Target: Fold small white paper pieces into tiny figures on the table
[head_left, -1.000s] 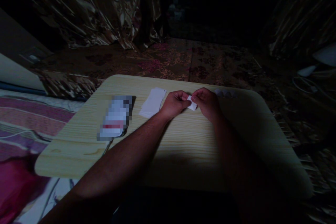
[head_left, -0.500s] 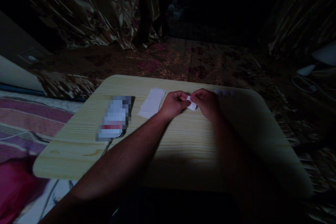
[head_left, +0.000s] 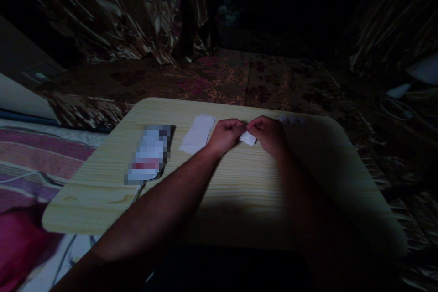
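A small folded piece of white paper (head_left: 248, 138) is pinched between my two hands above the far middle of the table. My left hand (head_left: 224, 137) grips its left side with thumb and fingers closed. From the right, my right hand (head_left: 268, 134) pinches the upper edge, its fingertips close to those of the left. Creases show on the paper's face; its upper part is hidden by my fingers. Just left of my left hand lies a stack of white paper sheets (head_left: 198, 133). Beyond my right hand, several small folded paper pieces (head_left: 292, 121) lie in a row, dim in shadow.
The pale wooden table (head_left: 239, 187) has rounded corners. On its left lies a pixelated device (head_left: 148, 155) with a cable (head_left: 138, 193). Striped bedding (head_left: 41, 159) is at the left, a patterned cloth surface (head_left: 222, 75) behind, and a white cable (head_left: 395, 108) at the right.
My fingertips have shifted on the folded paper, which now shows more of its creased, wider face below them. Forearms, stack and row of folded pieces stay about where they were.
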`<state>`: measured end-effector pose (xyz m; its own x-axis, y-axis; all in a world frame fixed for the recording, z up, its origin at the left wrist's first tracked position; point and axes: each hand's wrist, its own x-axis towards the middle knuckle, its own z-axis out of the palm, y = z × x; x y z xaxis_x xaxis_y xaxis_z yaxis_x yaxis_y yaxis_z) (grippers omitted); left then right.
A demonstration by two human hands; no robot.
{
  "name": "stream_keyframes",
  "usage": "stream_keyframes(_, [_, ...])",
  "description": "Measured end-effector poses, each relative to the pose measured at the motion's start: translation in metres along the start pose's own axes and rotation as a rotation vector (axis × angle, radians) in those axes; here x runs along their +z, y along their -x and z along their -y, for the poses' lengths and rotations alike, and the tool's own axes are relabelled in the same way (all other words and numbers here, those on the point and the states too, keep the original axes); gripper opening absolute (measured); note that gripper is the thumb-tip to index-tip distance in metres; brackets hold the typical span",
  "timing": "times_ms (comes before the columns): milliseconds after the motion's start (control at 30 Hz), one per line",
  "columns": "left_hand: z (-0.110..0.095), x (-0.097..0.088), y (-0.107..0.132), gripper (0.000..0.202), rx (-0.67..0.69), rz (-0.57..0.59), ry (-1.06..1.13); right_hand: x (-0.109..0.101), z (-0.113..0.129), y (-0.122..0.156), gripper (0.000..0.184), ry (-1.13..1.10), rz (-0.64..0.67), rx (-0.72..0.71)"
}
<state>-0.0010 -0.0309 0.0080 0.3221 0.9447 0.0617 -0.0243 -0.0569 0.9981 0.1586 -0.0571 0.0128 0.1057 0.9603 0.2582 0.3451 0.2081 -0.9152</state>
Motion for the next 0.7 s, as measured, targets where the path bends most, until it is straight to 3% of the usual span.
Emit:
stream_keyframes(467, [0.0029, 0.0018, 0.0, 0.022, 0.051, -0.066, -0.035, 0.0023, 0.0021, 0.0014, 0.011, -0.052, 0.02, 0.023])
stream_keyframes(700, [-0.0001, 0.003, 0.0009, 0.024, 0.146, -0.171, -0.054, 0.007, -0.0006, 0.0004, 0.024, -0.218, 0.057, 0.217])
